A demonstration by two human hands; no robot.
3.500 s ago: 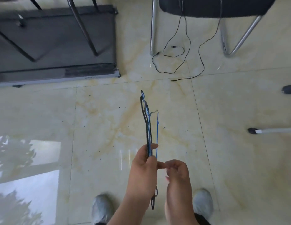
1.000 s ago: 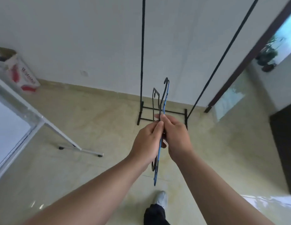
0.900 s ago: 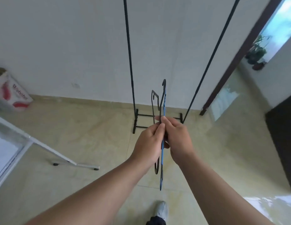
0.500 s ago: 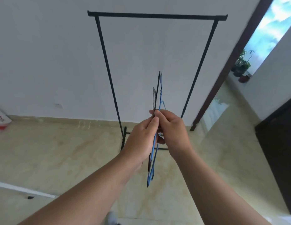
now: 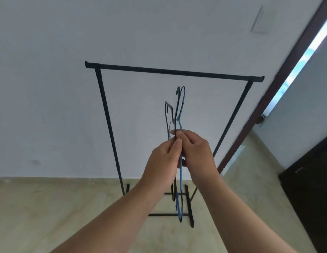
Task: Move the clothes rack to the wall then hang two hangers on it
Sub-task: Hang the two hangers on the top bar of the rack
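Note:
A black clothes rack stands against the white wall, its top bar bare and its feet on the tiled floor. Before it I hold thin wire hangers edge-on, hooks up. The black hanger is pinched in my left hand. The blue hanger runs between both hands, and my right hand pinches it at the neck. Both hooks sit below the rack's top bar, apart from it.
A dark door frame and a bright opening lie to the right of the rack. A dark door or cabinet stands at the far right. A switch plate is high on the wall.
The view has risen from the floor to the wall, and the rack's top bar has come into sight. My hands have lifted the hangers closer to the bar.

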